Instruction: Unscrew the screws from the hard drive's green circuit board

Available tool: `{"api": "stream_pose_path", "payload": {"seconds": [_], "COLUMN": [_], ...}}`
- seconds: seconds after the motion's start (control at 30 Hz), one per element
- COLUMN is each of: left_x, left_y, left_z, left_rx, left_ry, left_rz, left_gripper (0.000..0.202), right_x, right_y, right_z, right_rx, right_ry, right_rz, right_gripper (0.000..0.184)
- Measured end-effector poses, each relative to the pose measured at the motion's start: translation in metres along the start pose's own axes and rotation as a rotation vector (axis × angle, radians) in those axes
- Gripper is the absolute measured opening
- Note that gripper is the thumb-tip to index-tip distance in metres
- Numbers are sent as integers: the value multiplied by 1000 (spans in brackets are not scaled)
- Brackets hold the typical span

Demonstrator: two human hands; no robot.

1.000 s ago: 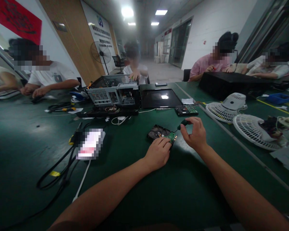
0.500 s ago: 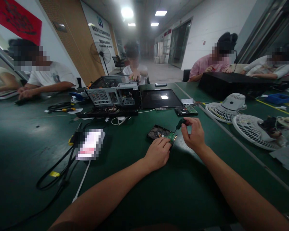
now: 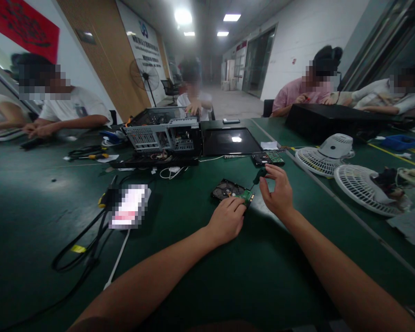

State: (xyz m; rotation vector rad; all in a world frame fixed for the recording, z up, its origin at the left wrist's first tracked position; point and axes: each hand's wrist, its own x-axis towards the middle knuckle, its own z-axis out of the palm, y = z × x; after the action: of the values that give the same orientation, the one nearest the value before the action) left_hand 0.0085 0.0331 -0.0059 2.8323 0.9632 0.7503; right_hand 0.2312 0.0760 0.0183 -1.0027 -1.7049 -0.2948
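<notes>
A hard drive (image 3: 226, 189) lies on the green table with its circuit board side up. My left hand (image 3: 228, 219) grips its near edge, the fingers resting over the green board and hiding part of it. In my right hand (image 3: 278, 189) is a dark green-handled screwdriver (image 3: 259, 175), pinched at the handle between thumb and fingers. Its thin shaft slants down to the drive's right end, near the board's edge. Whether the tip sits in a screw is too small to tell.
Behind the drive lie a second hard drive (image 3: 268, 159), a black panel (image 3: 231, 141) and an opened computer case (image 3: 162, 138). White fan parts (image 3: 370, 186) are at right. A phone (image 3: 129, 207) and black cable (image 3: 72, 242) lie at left. Several people sit around the table.
My right hand and the screwdriver handle have shifted very slightly, the handle tilting a little. My left hand and the hard drive stay in place.
</notes>
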Motion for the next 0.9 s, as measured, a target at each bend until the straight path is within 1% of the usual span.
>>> {"api": "stream_pose_path", "payload": {"seconds": [0.23, 0.5, 0.7, 0.9], "left_x": [0, -1, 0, 0], "left_y": [0, -1, -1, 1], "left_z": [0, 2, 2, -2], "left_rx": [-2, 2, -3, 4], "left_ry": [3, 13, 14, 3], "left_rz": [3, 6, 7, 4], "left_gripper": [30, 29, 28, 27], "right_x": [-3, -1, -3, -1], "right_y": [3, 1, 2, 2], "right_z": [2, -2, 1, 0], "right_rx": [-26, -74, -39, -93], "right_ry": [29, 29, 17, 51], "right_rz": [17, -4, 15, 10], "right_gripper": [47, 41, 49, 41]}}
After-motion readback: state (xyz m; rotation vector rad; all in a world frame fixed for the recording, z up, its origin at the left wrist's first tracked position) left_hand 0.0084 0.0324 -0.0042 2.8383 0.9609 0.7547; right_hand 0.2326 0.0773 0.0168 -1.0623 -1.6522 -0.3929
